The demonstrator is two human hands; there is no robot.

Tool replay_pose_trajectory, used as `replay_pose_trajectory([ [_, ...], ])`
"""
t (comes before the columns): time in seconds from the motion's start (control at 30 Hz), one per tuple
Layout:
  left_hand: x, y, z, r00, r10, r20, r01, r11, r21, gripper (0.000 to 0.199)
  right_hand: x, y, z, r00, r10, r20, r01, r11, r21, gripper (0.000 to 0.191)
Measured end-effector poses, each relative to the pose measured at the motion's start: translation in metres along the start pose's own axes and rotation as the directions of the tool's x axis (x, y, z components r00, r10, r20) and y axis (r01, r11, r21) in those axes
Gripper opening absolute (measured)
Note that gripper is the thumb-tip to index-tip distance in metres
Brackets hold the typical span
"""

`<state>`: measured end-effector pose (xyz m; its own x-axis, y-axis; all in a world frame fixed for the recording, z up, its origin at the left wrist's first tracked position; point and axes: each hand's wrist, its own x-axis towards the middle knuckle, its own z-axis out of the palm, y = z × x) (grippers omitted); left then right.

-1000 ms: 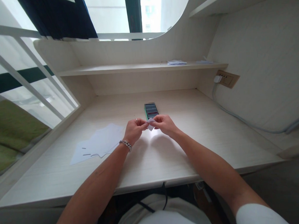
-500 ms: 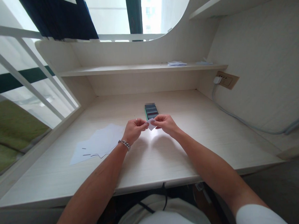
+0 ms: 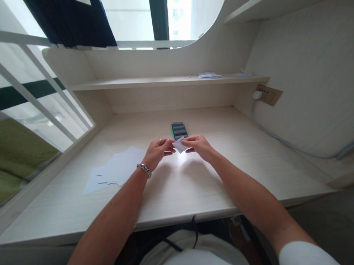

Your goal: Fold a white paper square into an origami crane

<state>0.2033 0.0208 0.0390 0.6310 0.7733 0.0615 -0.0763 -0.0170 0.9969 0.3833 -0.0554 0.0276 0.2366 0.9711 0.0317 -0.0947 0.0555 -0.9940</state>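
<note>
Above the middle of the desk, a small folded piece of white paper (image 3: 180,145) is held between my two hands. My right hand (image 3: 199,145) pinches its right side, thumb on top and fingers underneath. On the other side, my left hand (image 3: 158,152), with a ring and a chain bracelet at the wrist, has thumb and fingers at the paper's left corner. Just behind the hands lies a phone (image 3: 179,130) with its screen lit and a green edge; its near end is partly hidden by the paper and fingers.
Several loose white sheets (image 3: 116,168) lie on the desk (image 3: 180,198) to the left. Folded papers (image 3: 209,75) rest on the back shelf (image 3: 151,84). A cable (image 3: 283,141) runs along the right wall from a socket (image 3: 270,95).
My left hand has shifted slightly left and its fingers have loosened a little. More of the folded paper shows between the hands, and it is turned somewhat.
</note>
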Motion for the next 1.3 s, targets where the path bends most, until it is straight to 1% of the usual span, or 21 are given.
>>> replay_pose_trajectory([
  [0.07, 0.000, -0.001, 0.002, 1.000, -0.002, -0.022, 0.002, 1.000, -0.003, 0.048, -0.001, -0.002, 0.002, 1.000, 0.007, -0.012, -0.007, 1.000, 0.011, 0.037],
  [0.2, 0.001, -0.005, 0.006, 0.999, 0.043, -0.020, -0.042, 0.999, 0.023, 0.045, -0.002, -0.001, 0.005, 1.000, -0.008, 0.000, 0.008, 1.000, 0.008, 0.038],
  [0.3, 0.003, -0.007, 0.004, 0.996, 0.082, -0.037, -0.080, 0.995, 0.061, 0.041, -0.002, 0.002, 0.005, 0.999, -0.030, 0.022, 0.031, 0.999, -0.031, 0.039],
  [0.4, 0.004, -0.008, 0.001, 0.995, 0.097, -0.035, -0.093, 0.989, 0.116, 0.038, -0.003, 0.002, 0.007, 0.997, -0.057, 0.043, 0.060, 0.996, -0.066, 0.041],
  [0.47, 0.005, -0.008, -0.001, 0.995, 0.099, -0.024, -0.095, 0.988, 0.125, 0.039, -0.003, 0.001, 0.008, 0.997, -0.067, 0.039, 0.069, 0.995, -0.066, 0.042],
  [0.53, 0.006, -0.008, -0.002, 0.992, 0.116, -0.041, -0.110, 0.985, 0.131, 0.041, -0.004, 0.000, 0.009, 0.997, -0.075, 0.018, 0.076, 0.995, -0.057, 0.043],
  [0.57, 0.007, -0.008, -0.003, 0.989, 0.133, -0.067, -0.123, 0.983, 0.140, 0.041, -0.003, 0.001, 0.009, 0.996, -0.087, -0.002, 0.087, 0.995, -0.054, 0.043],
  [0.67, 0.008, -0.007, -0.003, 0.967, 0.192, -0.167, -0.167, 0.974, 0.155, 0.040, -0.002, 0.004, 0.011, 0.976, -0.193, -0.100, 0.186, 0.979, -0.079, 0.042],
  [0.7, 0.008, -0.007, -0.002, 0.964, 0.196, -0.179, -0.173, 0.975, 0.139, 0.040, -0.002, 0.005, 0.012, 0.960, -0.249, -0.131, 0.237, 0.967, -0.097, 0.040],
  [0.77, 0.006, -0.007, 0.000, 0.972, 0.178, -0.156, -0.171, 0.984, 0.058, 0.043, -0.002, 0.008, 0.014, 0.919, -0.365, -0.151, 0.345, 0.927, -0.145, 0.034],
  [0.83, 0.005, -0.007, 0.003, 0.985, 0.150, -0.088, -0.156, 0.986, -0.063, 0.043, -0.003, 0.010, 0.017, 0.881, -0.457, -0.125, 0.433, 0.883, -0.181, 0.027],
  [0.9, 0.003, -0.008, 0.006, 0.990, 0.140, -0.032, -0.144, 0.975, -0.172, 0.039, -0.005, 0.011, 0.020, 0.860, -0.503, -0.081, 0.481, 0.854, -0.198, 0.023],
  [1.0, 0.001, -0.008, 0.008, 0.991, 0.130, -0.026, -0.132, 0.961, -0.245, 0.035, -0.007, 0.012, 0.021, 0.860, -0.508, -0.048, 0.490, 0.849, -0.198, 0.021],
  [1.13, 0.001, -0.006, 0.007, 0.990, 0.124, -0.068, -0.137, 0.960, -0.243, 0.035, -0.006, 0.014, 0.020, 0.875, -0.482, -0.038, 0.467, 0.863, -0.196, 0.023],
  [1.3, 0.000, -0.004, 0.007, 0.988, 0.136, -0.075, -0.150, 0.960, -0.238, 0.034, -0.004, 0.016, 0.019, 0.895, -0.446, -0.020, 0.439, 0.887, -0.141, 0.027],
])
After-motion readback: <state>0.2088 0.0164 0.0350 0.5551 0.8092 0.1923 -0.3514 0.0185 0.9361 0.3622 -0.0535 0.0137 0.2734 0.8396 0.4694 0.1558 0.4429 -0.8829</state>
